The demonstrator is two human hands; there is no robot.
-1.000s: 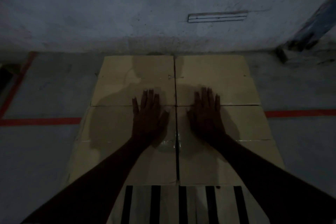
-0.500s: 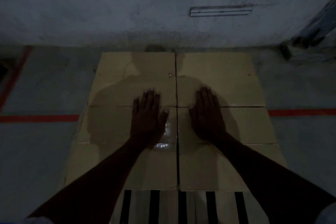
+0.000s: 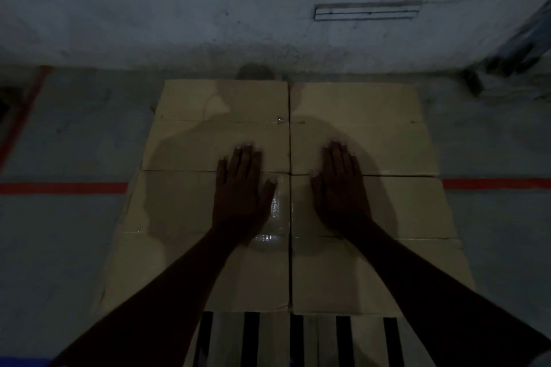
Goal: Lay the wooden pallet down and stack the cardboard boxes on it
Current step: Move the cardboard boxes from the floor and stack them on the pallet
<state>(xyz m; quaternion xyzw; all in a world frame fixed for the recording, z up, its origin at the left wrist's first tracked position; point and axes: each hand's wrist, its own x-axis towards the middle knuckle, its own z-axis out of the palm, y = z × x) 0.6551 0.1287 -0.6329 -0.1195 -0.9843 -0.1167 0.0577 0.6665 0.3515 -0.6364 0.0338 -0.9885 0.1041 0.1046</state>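
Several tan cardboard boxes sit packed together in two columns, their tops forming one flat surface: a far left box point(image 3: 220, 116), a far right box point(image 3: 363, 116), a near left box point(image 3: 179, 262) and a near right box point(image 3: 402, 217). They rest on the wooden pallet point(image 3: 274, 340), whose pale slats show at the bottom edge. My left hand point(image 3: 241, 194) lies flat, fingers spread, on the left column beside the centre seam. My right hand point(image 3: 337, 188) lies flat on the right column. Neither hand holds anything. Clear tape point(image 3: 272, 217) glints between them.
The scene is dim. A rough grey wall point(image 3: 208, 3) stands just behind the boxes, with a small metal bracket point(image 3: 366, 10) on it. Red floor lines point(image 3: 59, 188) run left and right of the stack. Dark debris lies at the far right corner point(image 3: 507, 74).
Both hands have stayed flat on the box tops, sliding slightly farther forward. The view has shifted a little, showing more of the pallet slats.
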